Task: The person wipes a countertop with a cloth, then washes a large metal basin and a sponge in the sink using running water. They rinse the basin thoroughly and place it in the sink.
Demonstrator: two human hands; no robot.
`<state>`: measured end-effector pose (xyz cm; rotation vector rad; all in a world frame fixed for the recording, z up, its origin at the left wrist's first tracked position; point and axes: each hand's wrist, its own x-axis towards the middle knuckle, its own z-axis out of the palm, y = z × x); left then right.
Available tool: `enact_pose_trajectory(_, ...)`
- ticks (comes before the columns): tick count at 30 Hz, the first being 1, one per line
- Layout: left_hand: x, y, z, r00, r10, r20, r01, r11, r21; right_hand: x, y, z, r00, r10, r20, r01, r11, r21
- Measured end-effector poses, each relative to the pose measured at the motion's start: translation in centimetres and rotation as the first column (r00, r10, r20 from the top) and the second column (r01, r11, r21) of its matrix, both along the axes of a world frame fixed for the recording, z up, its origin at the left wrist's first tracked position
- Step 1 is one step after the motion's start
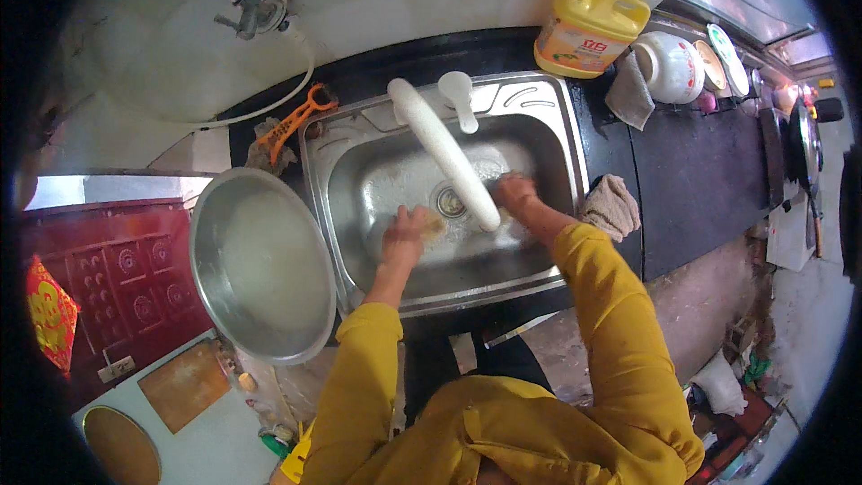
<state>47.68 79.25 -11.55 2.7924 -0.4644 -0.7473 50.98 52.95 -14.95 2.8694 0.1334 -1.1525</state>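
Both hands reach down into a stainless steel sink [363,215]. My left hand [402,237] is over the left part of the basin, its fingers on a small tan object [433,223], perhaps a sponge, blurred. Near the right wall of the basin is my right hand [517,190], curled and low. Something dark shows at its fingertips, too blurred to name. A white faucet spout [444,155] slants between the hands, above the drain [451,202]. Its white lever handle [460,98] stands at the back rim.
A large metal basin [262,263] with cloudy liquid stands left of the sink. An orange peeler [296,124] lies behind it. At the back right is a yellow detergent jug [589,27]. A brown cloth [611,207] lies beside the sink; a grey cloth [630,94] hangs near stacked bowls [667,67].
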Motion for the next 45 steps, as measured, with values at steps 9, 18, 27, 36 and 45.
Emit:
enact_pose_trajectory(9, 2.6, 1.6, 10.0, 0.790, 0.549, 0.273, -0.417, 0.807, -0.417, -5.4, 9.8, -3.7, 0.925, 0.324, -0.197, -0.009, 0.540, 0.842)
enact_pose_trajectory(18, 4.3, 2.2, 17.2, 0.765, 0.570, 0.300, -0.392, 0.782, -0.485, -1.1, 24.6, -13.2, 0.904, -0.091, 0.417, -0.185, 0.797, 0.575)
enact_pose_trajectory(27, 0.3, 1.5, 12.7, 0.887, 0.460, 0.034, -0.453, 0.883, -0.122, -7.0, 3.0, -4.4, 0.979, 0.090, -0.181, 0.030, 0.821, 0.570)
enact_pose_trajectory(36, -1.5, -6.1, 10.8, 0.981, 0.190, 0.040, -0.181, 0.968, -0.173, -3.1, 0.5, 5.7, 0.736, -0.421, -0.530, 0.649, 0.217, 0.729)
enact_pose_trajectory(45, 1.2, -12.7, 9.2, 0.933, 0.048, 0.358, 0.117, 0.897, -0.426, -1.5, -3.2, 2.0, 0.190, -0.971, 0.142, 0.321, 0.198, 0.926)
